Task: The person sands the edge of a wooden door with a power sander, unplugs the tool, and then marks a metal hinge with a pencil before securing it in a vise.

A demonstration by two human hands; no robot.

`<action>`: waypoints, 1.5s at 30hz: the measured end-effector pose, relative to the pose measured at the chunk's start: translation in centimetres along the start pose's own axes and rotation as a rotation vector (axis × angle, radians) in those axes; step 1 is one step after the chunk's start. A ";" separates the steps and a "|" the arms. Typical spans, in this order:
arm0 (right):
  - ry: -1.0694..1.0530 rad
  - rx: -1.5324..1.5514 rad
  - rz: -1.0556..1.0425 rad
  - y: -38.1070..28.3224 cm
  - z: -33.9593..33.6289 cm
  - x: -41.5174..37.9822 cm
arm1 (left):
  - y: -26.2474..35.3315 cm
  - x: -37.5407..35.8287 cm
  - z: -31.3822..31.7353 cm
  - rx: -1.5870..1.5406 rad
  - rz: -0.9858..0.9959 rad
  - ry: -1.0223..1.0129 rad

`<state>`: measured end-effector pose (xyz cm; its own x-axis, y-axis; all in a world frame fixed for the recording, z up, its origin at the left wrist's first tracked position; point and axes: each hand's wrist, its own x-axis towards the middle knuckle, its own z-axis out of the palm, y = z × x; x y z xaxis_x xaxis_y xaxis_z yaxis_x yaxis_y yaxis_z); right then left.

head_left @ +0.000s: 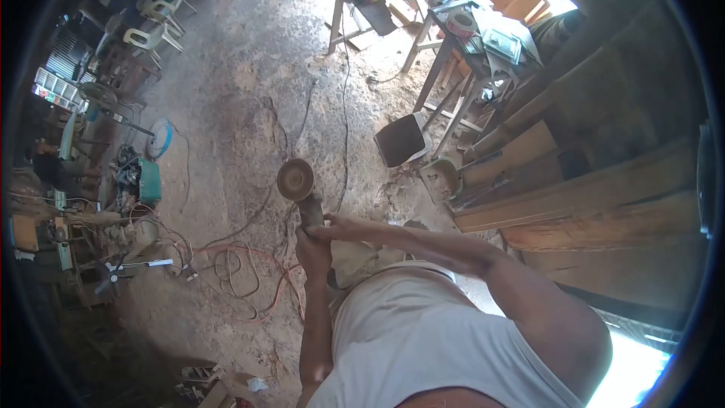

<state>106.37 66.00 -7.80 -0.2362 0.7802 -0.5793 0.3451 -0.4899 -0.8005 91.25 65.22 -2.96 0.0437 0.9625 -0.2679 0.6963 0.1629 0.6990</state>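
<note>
An angle grinder (310,211) with a round, brownish disc (295,179) is held out in front of my body, its disc end pointing away from me. My left hand (313,249) is closed around the rear of its body. From the right, my right hand (332,227) reaches across and closes on the same body just above the left; some of its fingers are hidden. Below the hands is the dusty floor, and a dark cable runs down near the grinder.
An orange hose (253,310) lies coiled on the floor at lower left, with cables (347,106) stretching ahead. A dark-seated chair (401,140) and a cluttered worktable (483,60) stand ahead right. Long boards (574,196) line the right; a green box (149,180) sits left.
</note>
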 end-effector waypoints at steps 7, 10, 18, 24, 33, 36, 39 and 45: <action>0.264 0.698 -0.178 -8.3 -8.5 9.5 | 5.8 13.0 1.3 0.065 0.326 0.092; 0.385 0.802 -0.058 -8.5 -14.2 15.6 | 8.5 18.9 -0.1 -0.001 0.414 -0.092; 0.864 0.589 -0.136 -6.9 -34.0 26.4 | -7.4 26.4 -3.5 0.011 -0.039 -0.250; 0.990 0.610 -0.071 -5.2 -46.3 31.2 | -22.3 20.2 -2.6 -0.104 -0.720 -0.076; 0.780 0.637 -0.088 -12.1 -55.2 45.6 | -9.4 25.7 0.4 -0.406 -1.054 -0.063; 0.826 0.567 -0.208 -19.7 -59.0 49.9 | -7.1 29.0 0.7 -0.466 -1.029 -0.040; 0.811 0.621 -0.163 -24.1 -63.5 56.3 | -5.6 32.4 1.7 -0.542 -1.014 -0.023; 1.104 0.529 -0.129 -27.1 -71.9 64.0 | -5.1 36.1 2.7 -0.627 -1.050 -0.055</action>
<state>147.23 157.15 -12.12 0.7418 0.6195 -0.2567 -0.0948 -0.2822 -0.9547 91.16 98.56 -17.99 -0.2905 0.2928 -0.9110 -0.0534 0.9456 0.3209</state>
